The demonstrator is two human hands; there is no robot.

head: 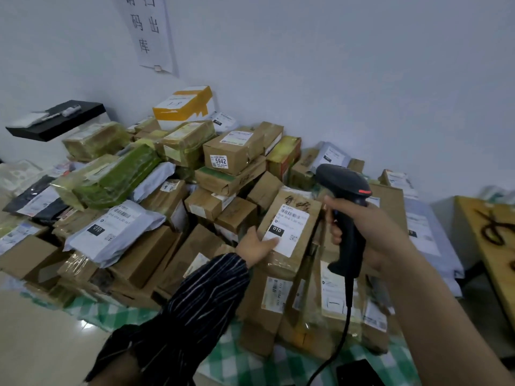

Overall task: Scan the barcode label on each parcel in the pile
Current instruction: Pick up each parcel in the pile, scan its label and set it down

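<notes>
Head view of a pile of parcels heaped on a green-checked cloth against a white wall. Left hand, in a dark striped sleeve, holds a cardboard parcel at the front of the pile, thumb lying on the lower corner of its white barcode label, fingers hidden behind the box; right hand grips the handle of a black barcode scanner, head tilted toward the label, just beside the parcel; scanner cable hangs down; paper sign on the wall; black shelf at left.
</notes>
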